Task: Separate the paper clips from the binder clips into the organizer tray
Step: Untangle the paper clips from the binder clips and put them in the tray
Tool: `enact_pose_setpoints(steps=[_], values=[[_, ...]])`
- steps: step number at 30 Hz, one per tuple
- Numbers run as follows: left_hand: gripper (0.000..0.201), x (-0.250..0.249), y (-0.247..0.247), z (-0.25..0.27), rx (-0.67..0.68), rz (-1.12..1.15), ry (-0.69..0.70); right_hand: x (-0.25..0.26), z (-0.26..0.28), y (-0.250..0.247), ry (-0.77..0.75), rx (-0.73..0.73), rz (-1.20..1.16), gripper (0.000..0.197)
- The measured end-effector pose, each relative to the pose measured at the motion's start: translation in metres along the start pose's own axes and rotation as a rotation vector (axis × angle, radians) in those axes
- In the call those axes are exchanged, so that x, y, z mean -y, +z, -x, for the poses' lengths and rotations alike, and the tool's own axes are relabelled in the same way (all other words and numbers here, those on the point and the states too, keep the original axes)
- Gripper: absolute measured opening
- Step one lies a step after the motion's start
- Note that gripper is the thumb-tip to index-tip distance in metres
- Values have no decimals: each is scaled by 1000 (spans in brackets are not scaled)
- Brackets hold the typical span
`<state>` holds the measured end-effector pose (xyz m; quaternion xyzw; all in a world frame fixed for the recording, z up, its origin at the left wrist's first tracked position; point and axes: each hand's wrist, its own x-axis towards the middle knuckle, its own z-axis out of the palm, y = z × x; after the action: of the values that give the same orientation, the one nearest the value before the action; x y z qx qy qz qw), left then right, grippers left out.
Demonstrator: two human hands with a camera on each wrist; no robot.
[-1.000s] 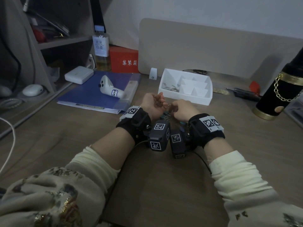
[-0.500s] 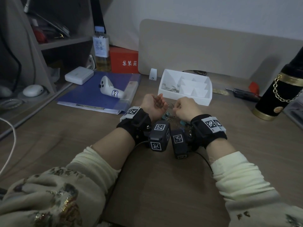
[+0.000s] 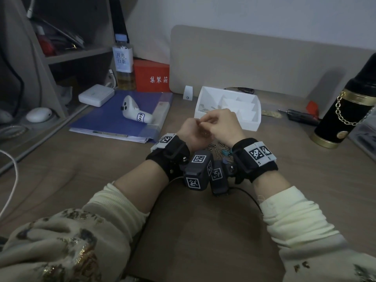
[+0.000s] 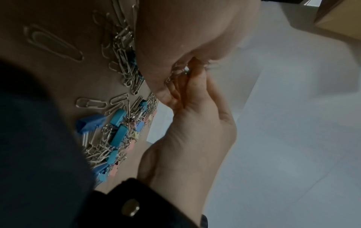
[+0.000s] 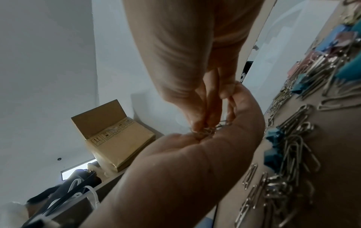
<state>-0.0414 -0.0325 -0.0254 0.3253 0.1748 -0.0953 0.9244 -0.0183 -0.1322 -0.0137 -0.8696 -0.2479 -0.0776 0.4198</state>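
While left hand [image 3: 190, 131] cups paper clips [image 5: 210, 131], right hand [image 3: 224, 125] pinches them.

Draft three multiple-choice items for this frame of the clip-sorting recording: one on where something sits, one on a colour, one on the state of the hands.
1. Where does the organizer tray sit relative to the hands?
A. Beyond them on the desk
B. On the blue folder
C. Under the left wrist

2. Which colour shows among the binder clips in the pile?
A. Blue
B. Black only
C. Bright orange

3. What is the right hand doing?
A. Lying flat on the desk
B. Pinching paper clips at the cupped left hand
C. Gripping the bottle

Answers: 1 A, the head view shows the tray behind the hands. 2 A, the left wrist view shows blue bodies. 3 B, the right wrist view shows the pinch.
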Motion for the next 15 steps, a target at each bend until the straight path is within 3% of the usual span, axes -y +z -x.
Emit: enact_pose_setpoints(steps=[3, 7, 10, 15], values=[[37, 2, 0, 5, 11, -56, 78, -1, 0, -1, 10, -12, -77, 19], [29, -7, -8, -2, -81, 270, 17, -2, -5, -3, -49, -95, -102, 23], [29, -12, -15, -10, -143, 290, 106, -6, -9, -6, -41, -117, -92, 19], [32, -18, -23, -15, -174, 243, 148, -25, -23, 1, 112, 89, 36, 23]])
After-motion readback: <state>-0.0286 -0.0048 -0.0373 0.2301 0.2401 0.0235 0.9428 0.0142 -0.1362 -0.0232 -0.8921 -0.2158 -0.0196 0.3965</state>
